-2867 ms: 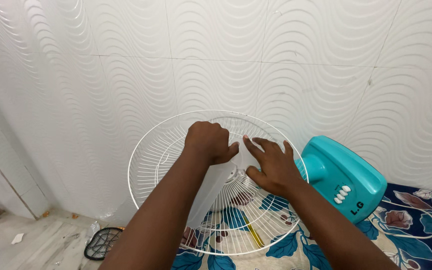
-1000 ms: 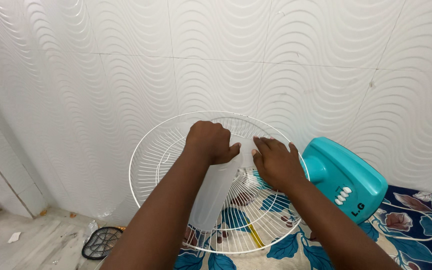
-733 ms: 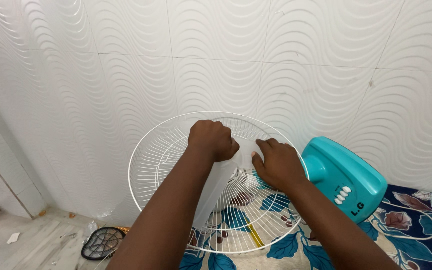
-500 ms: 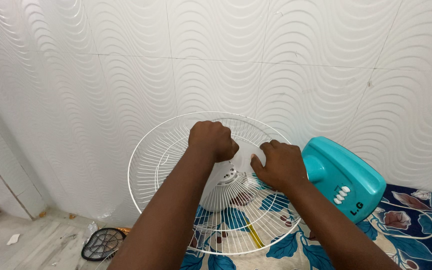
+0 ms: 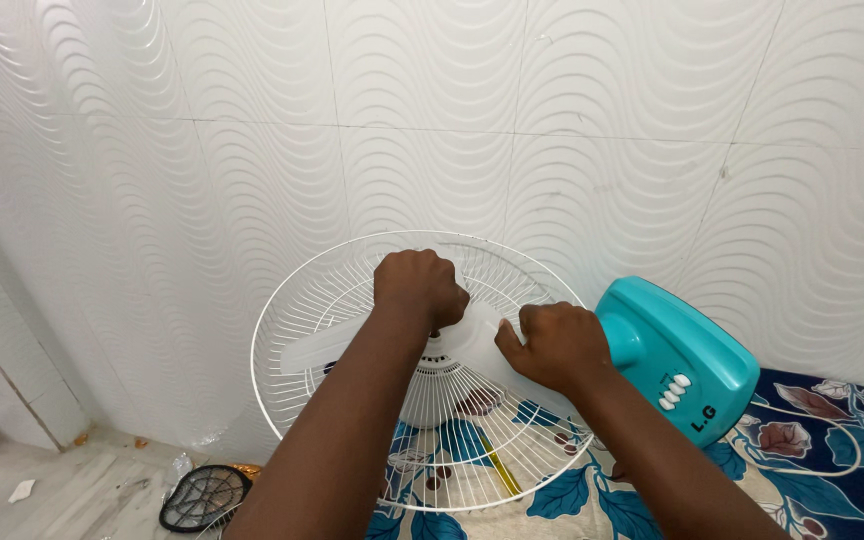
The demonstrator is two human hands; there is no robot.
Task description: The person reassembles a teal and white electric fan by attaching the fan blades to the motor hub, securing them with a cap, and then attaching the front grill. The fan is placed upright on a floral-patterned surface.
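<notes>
A white wire fan guard (image 5: 302,300) lies tilted in front of me, with pale translucent fan blades (image 5: 317,350) inside it. My left hand (image 5: 417,285) is closed in a fist over the hub at the centre of the blades. My right hand (image 5: 552,345) grips one blade just right of the hub, fingers curled over its edge. The fan's teal base (image 5: 682,355) with white buttons lies to the right, joined to the guard.
A white wavy-patterned tiled wall (image 5: 552,120) stands close behind the fan. The fan rests on a blue floral cloth (image 5: 822,450). A white cord (image 5: 832,425) runs across the cloth. A black round mesh racket (image 5: 202,495) lies on the floor at the lower left.
The blades have turned, so one now points left. My right hand went from flat on the blade to gripping it. My left fist stayed on the hub.
</notes>
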